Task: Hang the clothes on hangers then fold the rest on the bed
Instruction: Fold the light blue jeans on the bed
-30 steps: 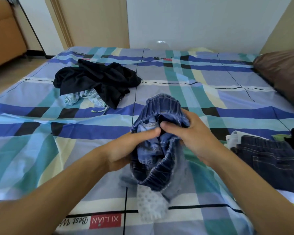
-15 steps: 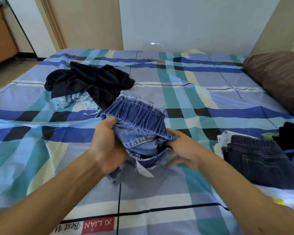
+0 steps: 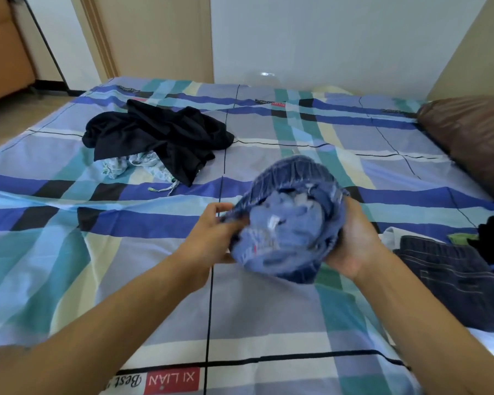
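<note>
Two grips on one bunched pair of denim shorts: left hand pinching a waistband end, right hand cupping the opposite side, waistband arching left to right between them over mid-bed, folded jeans close by on the right, black heap well off to the far left.

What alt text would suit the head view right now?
The left hand and right hand hold a bunched denim garment above the plaid bed. A black garment lies crumpled farther back on the left; dark jeans lie at the right edge, a brown pillow beyond them.
</note>
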